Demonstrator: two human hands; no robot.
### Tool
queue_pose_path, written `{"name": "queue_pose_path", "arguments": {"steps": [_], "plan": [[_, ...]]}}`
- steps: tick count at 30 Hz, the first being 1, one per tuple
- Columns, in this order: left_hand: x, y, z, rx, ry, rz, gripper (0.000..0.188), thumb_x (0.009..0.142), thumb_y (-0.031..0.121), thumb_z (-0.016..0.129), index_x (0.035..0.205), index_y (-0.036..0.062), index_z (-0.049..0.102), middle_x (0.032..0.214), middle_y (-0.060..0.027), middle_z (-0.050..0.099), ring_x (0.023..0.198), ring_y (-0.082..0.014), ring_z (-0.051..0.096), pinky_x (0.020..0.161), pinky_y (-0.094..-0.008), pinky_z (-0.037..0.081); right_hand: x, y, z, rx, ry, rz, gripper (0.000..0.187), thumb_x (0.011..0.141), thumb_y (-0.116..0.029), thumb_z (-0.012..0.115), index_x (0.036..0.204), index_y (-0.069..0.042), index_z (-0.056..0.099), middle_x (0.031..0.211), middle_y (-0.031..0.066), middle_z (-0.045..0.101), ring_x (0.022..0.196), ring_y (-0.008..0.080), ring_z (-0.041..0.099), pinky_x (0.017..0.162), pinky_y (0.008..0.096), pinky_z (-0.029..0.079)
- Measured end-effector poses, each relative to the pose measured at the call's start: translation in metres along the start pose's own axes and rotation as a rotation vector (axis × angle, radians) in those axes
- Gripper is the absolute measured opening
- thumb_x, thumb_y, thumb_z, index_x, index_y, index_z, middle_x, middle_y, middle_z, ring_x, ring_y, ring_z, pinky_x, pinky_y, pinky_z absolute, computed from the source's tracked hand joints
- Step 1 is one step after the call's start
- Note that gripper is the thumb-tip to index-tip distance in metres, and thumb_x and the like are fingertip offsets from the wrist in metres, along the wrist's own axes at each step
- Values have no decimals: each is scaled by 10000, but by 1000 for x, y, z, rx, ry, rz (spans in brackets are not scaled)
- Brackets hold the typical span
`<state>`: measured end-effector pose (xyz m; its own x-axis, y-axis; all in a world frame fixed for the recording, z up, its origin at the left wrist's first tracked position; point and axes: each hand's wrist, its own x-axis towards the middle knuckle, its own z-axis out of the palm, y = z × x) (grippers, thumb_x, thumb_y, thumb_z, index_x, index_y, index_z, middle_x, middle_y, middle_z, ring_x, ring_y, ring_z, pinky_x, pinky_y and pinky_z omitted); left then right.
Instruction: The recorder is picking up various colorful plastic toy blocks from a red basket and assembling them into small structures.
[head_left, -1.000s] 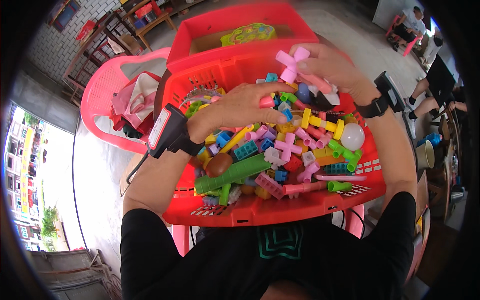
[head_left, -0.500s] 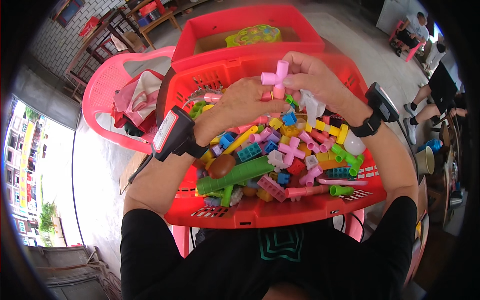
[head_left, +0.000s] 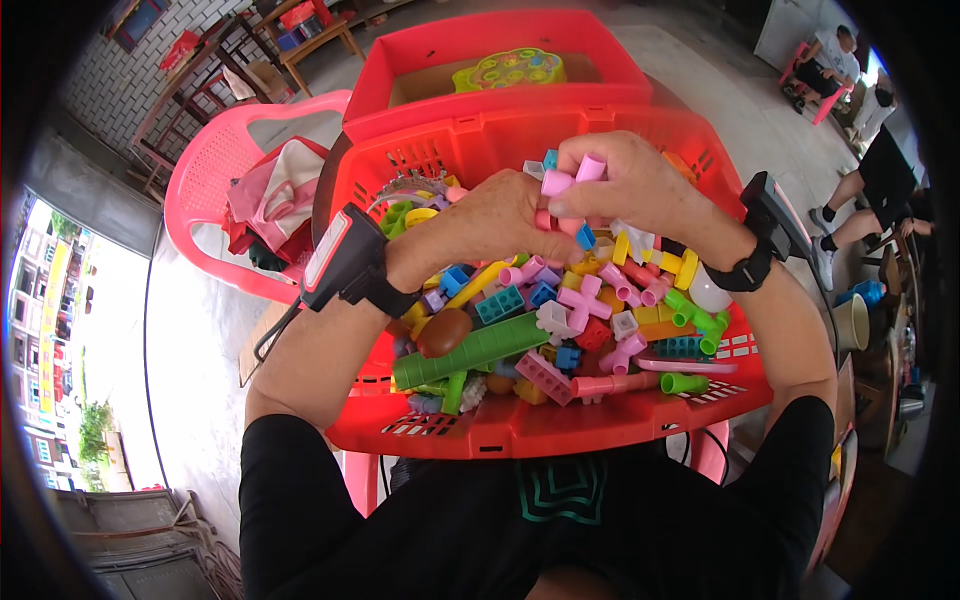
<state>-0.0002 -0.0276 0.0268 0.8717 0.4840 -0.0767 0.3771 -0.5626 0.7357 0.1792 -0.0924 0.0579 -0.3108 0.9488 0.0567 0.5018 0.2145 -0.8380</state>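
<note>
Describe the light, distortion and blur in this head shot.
Head view: strong fisheye bends the red basket rim and leaves black corners; daylight burns out the street at far left; both hands, left hand and right hand, on the pink pieces look sharp, without obvious blur.

The left hand and right hand meet over a pink tube piece, covering most of it, so its full shape cannot be told. Both forearms hide toy pieces along the red basket's side edges.
</note>
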Motion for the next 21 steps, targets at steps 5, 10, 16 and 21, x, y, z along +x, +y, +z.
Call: {"name": "queue_pose_path", "arguments": {"steps": [5, 10, 16, 21], "plan": [[-7, 8, -4, -284, -285, 6, 318, 708, 76, 761, 985, 60, 605, 761, 20, 626, 649, -53, 573, 542, -193, 446, -6, -6, -10, 156, -224, -27, 269, 702, -214, 736, 793, -24, 567, 689, -10, 573, 596, 49, 527, 526, 215, 411], [-7, 3, -9, -444, -436, 104, 352, 697, 31, 756, 1010, 56, 597, 763, 13, 618, 683, -58, 589, 560, -205, 464, -8, -10, -13, 209, -324, -160, 273, 686, -210, 752, 823, -36, 592, 728, -18, 558, 669, 63, 513, 578, 228, 402], [-8, 12, -22, -495, -408, 172, 256, 702, 39, 758, 924, 42, 631, 719, 17, 609, 654, -64, 578, 567, -212, 462, -11, -13, -20, 116, -201, -464, 205, 768, -165, 715, 876, -42, 590, 769, -3, 578, 696, 74, 538, 603, 245, 432], [-7, 27, -23, 356, -305, 274, 232, 755, 228, 720, 814, 18, 642, 638, -21, 597, 552, -98, 547, 509, -272, 421, -14, -22, -23, -346, -188, -489, 244, 704, -186, 714, 850, -64, 562, 667, 83, 528, 615, 229, 539, 587, 307, 432]]}}
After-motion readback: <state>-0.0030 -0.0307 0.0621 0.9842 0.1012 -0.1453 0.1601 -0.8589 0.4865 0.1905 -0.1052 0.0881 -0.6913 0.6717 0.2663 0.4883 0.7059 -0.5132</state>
